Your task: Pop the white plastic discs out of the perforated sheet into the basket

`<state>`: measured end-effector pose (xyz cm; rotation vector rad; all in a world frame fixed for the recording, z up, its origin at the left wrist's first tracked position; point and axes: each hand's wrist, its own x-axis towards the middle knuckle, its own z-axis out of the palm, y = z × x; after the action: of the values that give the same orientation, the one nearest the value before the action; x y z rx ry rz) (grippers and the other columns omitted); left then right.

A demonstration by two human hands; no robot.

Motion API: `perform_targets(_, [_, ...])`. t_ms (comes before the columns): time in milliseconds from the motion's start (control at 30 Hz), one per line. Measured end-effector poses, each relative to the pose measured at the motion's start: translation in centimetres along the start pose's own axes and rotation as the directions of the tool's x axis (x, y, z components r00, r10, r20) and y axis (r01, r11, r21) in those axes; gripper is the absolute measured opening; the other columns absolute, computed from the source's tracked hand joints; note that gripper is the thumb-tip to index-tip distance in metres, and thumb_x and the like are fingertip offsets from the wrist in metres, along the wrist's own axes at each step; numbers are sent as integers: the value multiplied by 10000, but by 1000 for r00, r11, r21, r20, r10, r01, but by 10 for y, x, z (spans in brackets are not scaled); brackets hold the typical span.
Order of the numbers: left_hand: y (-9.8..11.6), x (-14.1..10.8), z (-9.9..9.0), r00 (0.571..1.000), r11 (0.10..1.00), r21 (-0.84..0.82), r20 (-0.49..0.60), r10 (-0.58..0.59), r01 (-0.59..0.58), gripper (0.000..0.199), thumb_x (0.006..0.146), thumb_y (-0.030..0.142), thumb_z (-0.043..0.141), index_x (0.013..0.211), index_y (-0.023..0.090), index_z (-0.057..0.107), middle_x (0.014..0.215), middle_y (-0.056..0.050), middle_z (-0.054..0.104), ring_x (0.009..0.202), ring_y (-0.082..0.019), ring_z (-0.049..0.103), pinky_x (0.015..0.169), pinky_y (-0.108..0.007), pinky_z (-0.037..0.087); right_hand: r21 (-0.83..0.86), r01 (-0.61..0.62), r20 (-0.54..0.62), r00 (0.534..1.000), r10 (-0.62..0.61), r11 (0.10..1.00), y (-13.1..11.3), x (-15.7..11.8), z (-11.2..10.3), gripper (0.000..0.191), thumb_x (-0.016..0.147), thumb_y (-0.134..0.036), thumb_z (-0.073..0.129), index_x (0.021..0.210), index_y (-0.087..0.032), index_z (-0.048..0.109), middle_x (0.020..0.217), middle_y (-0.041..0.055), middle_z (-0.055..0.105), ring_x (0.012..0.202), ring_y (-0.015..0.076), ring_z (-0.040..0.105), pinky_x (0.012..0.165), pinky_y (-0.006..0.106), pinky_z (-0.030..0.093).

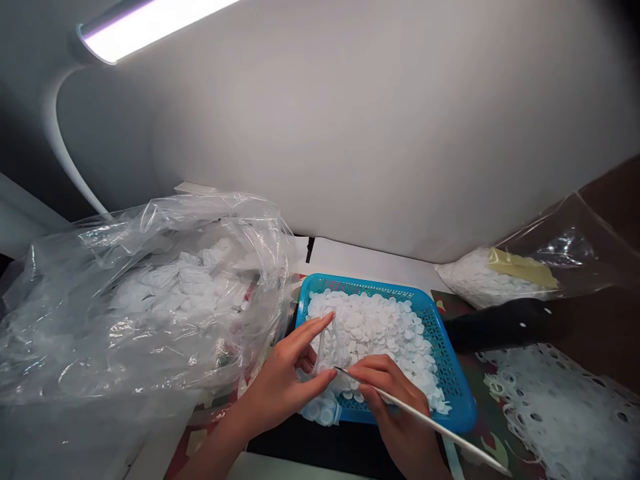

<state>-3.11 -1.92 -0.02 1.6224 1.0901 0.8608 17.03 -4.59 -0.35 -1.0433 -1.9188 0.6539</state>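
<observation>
My right hand is closed around a long, thin white-handled tool with a narrow dark tip. That tip points left, close to the thumb of my left hand. Between its thumb and fingers my left hand holds a translucent plastic sheet with round shapes in it, and more of it hangs below the hand. Both hands are over the front left of a blue plastic basket. Many small white discs are heaped inside the basket.
A large clear plastic bag with white pieces lies at the left. At the right are a bag of white discs, a black object and a pile of perforated translucent sheets. A lit lamp hangs overhead.
</observation>
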Motion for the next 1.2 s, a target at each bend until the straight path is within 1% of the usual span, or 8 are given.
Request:
perform_targets(200, [-2, -1, 1, 1000, 1000, 1, 15, -3, 3, 663, 852, 205, 597, 1418, 406, 315, 1403, -8, 436, 694, -78, 480, 659, -209, 507, -2, -5, 30, 1000, 5, 1000, 4, -2, 2, 240, 924, -132, 492, 1107, -230, 613, 950, 45, 602, 908, 157, 576, 765, 268, 486])
perform_targets(367, [-1, -1, 1, 1000, 1000, 10, 22, 3, -3, 671, 844, 173, 594, 1420, 386, 324, 1399, -20, 441, 681, -74, 481, 661, -210, 504, -93, 32, 56, 998, -27, 995, 4, 0, 3, 241, 921, -145, 507, 1119, -231, 614, 950, 55, 614, 914, 171, 578, 766, 288, 506])
perform_targets(600, [-1, 1, -1, 997, 998, 11, 54, 57, -58, 703, 810, 82, 564, 1422, 351, 344, 1396, -40, 456, 653, -66, 477, 630, -192, 492, -336, 212, 120, 976, -182, 918, 1, 13, 15, 189, 933, -185, 495, 1046, -208, 645, 1069, 84, 699, 939, 207, 625, 788, 342, 550])
perform_targets(700, [-1, 1, -1, 997, 998, 13, 41, 58, -59, 699, 804, 82, 570, 1415, 348, 360, 1404, -40, 457, 651, -68, 481, 624, -191, 490, -378, 257, 138, 966, -220, 890, 5, 13, 17, 207, 929, -156, 492, 1072, -200, 637, 1102, 80, 707, 938, 211, 638, 775, 346, 559])
perform_targets(833, [0, 1, -2, 999, 999, 19, 27, 34, -34, 692, 821, 129, 593, 1422, 360, 342, 1415, -35, 450, 639, -72, 474, 628, -202, 494, -298, 229, 75, 973, -216, 927, 9, 5, 11, 310, 917, -104, 488, 1195, -216, 567, 1155, 60, 687, 958, 191, 624, 787, 323, 549])
perform_targets(967, [-1, 0, -1, 999, 1000, 21, 47, 3, -4, 696, 824, 150, 604, 1425, 373, 333, 1427, -36, 438, 648, -82, 481, 636, -219, 502, -221, 138, -74, 985, -158, 966, 8, -1, 1, 432, 883, -16, 474, 1256, -227, 530, 1169, 68, 663, 992, 185, 589, 805, 320, 522])
perform_targets(1133, [-1, 0, -1, 999, 1000, 9, 39, -10, 9, 686, 826, 164, 598, 1424, 379, 338, 1421, -36, 448, 669, -93, 504, 639, -233, 514, -224, 73, -171, 979, -113, 972, 4, -1, -4, 412, 889, -30, 468, 1240, -228, 556, 1107, 60, 664, 998, 184, 579, 814, 309, 501])
perform_targets(1200, [-1, 0, -1, 999, 1000, -5, 38, -11, 11, 694, 818, 154, 603, 1421, 380, 342, 1424, -32, 445, 671, -89, 503, 644, -228, 515, -208, 16, -216, 974, -62, 978, 5, -1, -3, 381, 904, -52, 457, 1222, -231, 569, 1082, 54, 663, 995, 173, 588, 819, 295, 498])
